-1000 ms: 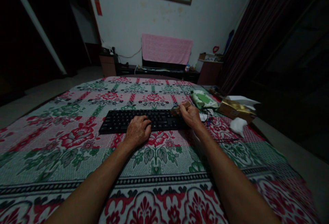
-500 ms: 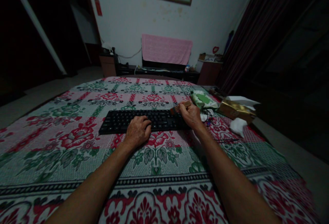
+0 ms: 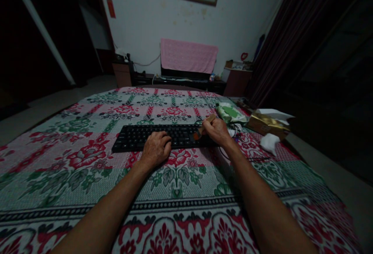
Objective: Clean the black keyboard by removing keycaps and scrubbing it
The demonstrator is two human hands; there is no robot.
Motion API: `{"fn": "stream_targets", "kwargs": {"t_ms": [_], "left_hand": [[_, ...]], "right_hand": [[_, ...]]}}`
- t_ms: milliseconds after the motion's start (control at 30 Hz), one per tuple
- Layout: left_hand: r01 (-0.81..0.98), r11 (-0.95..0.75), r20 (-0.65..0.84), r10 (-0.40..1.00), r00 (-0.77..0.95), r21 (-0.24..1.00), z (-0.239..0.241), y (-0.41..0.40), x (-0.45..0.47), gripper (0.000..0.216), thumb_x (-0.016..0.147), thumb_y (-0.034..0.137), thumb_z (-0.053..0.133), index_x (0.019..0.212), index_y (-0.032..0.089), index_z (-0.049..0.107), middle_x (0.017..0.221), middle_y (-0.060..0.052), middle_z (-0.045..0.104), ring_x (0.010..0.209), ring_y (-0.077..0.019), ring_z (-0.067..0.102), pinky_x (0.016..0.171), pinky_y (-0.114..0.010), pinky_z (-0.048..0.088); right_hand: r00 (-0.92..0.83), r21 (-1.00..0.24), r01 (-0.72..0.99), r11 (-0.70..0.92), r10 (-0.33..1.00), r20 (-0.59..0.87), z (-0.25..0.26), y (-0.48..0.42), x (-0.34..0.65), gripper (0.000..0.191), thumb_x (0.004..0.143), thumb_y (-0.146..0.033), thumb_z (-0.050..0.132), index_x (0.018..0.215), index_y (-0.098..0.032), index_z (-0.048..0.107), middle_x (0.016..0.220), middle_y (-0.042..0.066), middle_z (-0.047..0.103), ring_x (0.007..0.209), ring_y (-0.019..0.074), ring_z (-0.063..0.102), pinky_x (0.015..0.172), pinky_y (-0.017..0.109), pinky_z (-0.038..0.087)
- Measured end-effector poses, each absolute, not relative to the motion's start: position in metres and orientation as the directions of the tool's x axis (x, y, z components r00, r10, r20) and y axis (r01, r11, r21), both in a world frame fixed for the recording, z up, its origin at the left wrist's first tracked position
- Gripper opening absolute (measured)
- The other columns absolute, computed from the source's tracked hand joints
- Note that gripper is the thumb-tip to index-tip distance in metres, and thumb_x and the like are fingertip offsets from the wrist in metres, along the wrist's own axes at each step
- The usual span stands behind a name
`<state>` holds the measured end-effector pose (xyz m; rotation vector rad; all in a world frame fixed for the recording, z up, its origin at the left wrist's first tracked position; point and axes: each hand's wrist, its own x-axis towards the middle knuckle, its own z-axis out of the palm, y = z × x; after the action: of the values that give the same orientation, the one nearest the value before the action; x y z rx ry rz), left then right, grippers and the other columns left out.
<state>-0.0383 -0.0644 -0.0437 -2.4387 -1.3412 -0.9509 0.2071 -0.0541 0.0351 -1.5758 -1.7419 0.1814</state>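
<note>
A black keyboard (image 3: 131,138) lies flat on the patterned cloth in front of me. My left hand (image 3: 157,145) rests palm down over its near edge, with the fingers lying on the keys and the thumb apart. In my right hand (image 3: 216,130) is a small flat brush (image 3: 200,132) with a wooden handle and reddish-brown bristles. The handle leans up between thumb and fingers, and the bristles point down at the keys on the right part of the keyboard. My right hand covers the keyboard's right end.
A floral tablecloth (image 3: 87,176) covers the table. To the right are a green and white soft pack (image 3: 230,112), a gold tissue box (image 3: 266,125), a crumpled white tissue (image 3: 269,143) and dark cables (image 3: 237,131). Beyond the table, a pink towel (image 3: 189,55) hangs over a dark screen.
My right hand has tilted the brush more upright, and its bristles have shifted down and slightly right over the keys. My left hand and the keyboard stay in place.
</note>
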Motion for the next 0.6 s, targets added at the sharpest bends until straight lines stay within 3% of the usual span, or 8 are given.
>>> {"fn": "stream_targets", "kwargs": {"t_ms": [300,600], "left_hand": [[0.780,-0.595,0.631,0.684,0.366,0.192,-0.031,-0.067,-0.025,0.023,0.082,0.025,0.049,0.099,0.019,0.064,0.105,-0.009,0.061,0.095,-0.0214,0.053,0.082,-0.037,0.046],[0.691,-0.623,0.480,0.763,0.433,0.367,0.002,-0.060,0.032,0.034,0.080,0.037,0.056,0.111,0.024,0.060,0.086,-0.003,0.060,0.081,-0.0174,0.057,0.073,-0.029,0.045]], "right_hand": [[0.041,-0.592,0.769,0.241,0.906,0.422,0.047,-0.062,0.199,0.034,0.079,-0.032,0.043,0.055,-0.015,0.061,0.051,0.005,0.060,0.054,0.0158,0.057,0.051,0.023,0.037],[-0.011,-0.576,0.754,0.317,0.882,0.471,0.051,-0.074,0.182,0.033,0.081,-0.032,0.043,0.054,-0.017,0.055,0.052,0.002,0.058,0.053,0.0123,0.054,0.049,0.021,0.033]]}}
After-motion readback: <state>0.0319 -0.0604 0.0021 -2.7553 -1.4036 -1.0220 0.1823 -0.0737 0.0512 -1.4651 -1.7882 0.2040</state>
